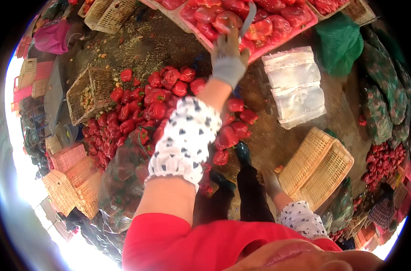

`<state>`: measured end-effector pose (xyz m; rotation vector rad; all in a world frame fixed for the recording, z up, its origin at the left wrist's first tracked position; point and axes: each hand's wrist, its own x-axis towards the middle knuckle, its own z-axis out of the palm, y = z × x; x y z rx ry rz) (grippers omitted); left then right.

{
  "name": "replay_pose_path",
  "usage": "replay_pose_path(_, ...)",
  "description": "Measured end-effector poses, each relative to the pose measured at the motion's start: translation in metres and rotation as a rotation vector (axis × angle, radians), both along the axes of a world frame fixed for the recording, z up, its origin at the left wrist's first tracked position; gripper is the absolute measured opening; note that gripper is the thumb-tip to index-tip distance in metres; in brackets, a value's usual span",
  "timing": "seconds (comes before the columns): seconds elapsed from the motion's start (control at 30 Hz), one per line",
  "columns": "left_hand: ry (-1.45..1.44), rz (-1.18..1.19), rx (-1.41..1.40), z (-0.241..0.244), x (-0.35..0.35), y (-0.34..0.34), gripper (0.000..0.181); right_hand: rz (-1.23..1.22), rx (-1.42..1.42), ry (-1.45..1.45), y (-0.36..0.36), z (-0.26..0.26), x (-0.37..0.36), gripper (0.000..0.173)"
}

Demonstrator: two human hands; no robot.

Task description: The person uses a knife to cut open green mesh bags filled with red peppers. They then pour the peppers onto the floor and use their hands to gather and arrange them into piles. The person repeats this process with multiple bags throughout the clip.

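Observation:
My left hand (228,56), in a grey-white work glove, reaches over the near edge of a pink crate (259,56) full of red bell peppers (205,15). A knife with a curved blade (249,20) points away from this hand; its handle is hidden in the glove. The fingers touch or hover just over a pepper (227,22). My right hand (270,183), also gloved, hangs low beside my leg, left of a yellow plastic basket (315,166); its fingers are blurred and nothing shows in them.
A heap of red peppers (156,96) spreads on the wet floor, with a filled net sack (120,179) beside it. A basket of scraps (90,95) stands left. Folded white sacks (295,86) lie right, near a green net (341,44). More filled net sacks (376,111) lie far right.

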<state>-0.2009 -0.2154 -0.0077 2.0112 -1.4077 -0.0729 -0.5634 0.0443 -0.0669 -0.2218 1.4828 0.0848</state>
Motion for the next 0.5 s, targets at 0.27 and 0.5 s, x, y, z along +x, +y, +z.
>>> replay_pose_path(0.27,0.291,0.142,-0.078,-0.004,-0.061,0.121,0.054,0.186,-0.223,-0.094,0.019,-0.007,-0.016,0.037)
replay_pose_path(0.5,0.165,0.265,0.695,-0.018,-0.071,0.419,0.053,0.448,-0.366,-0.117,0.022,0.023,0.032,0.029)
